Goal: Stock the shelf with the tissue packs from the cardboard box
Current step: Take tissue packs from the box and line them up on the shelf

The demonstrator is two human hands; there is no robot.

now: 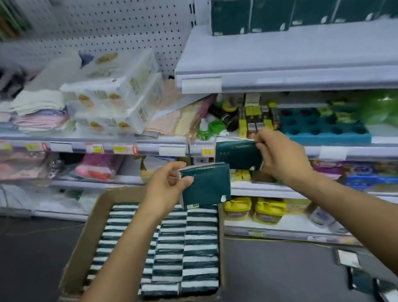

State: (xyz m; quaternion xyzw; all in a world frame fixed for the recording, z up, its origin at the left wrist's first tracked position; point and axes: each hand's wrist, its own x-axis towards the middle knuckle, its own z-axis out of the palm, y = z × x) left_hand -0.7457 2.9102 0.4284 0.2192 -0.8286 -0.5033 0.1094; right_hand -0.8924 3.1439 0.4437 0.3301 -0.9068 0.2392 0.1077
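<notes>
A big white shelf (pixel 305 46) has green tissue packs (pixel 300 5) along the back. Below sits a cardboard box (pixel 89 240) full of more. The left hand (pixel 165 187) grips one green pack (pixel 205 186). The right hand (pixel 280 156) pinches another pack (pixel 237 155).

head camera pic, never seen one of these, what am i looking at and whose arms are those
The camera sits on a person's head and looks forward and down, so the two bare arms are the wearer's own. There is no machine. The left hand holds one dark green tissue pack, and the right hand pinches a second pack by its top edge. Below them is an open cardboard box filled with rows of the same packs. At upper right, a white shelf already carries a row of green packs. The other shelves hold assorted shop goods.
</notes>
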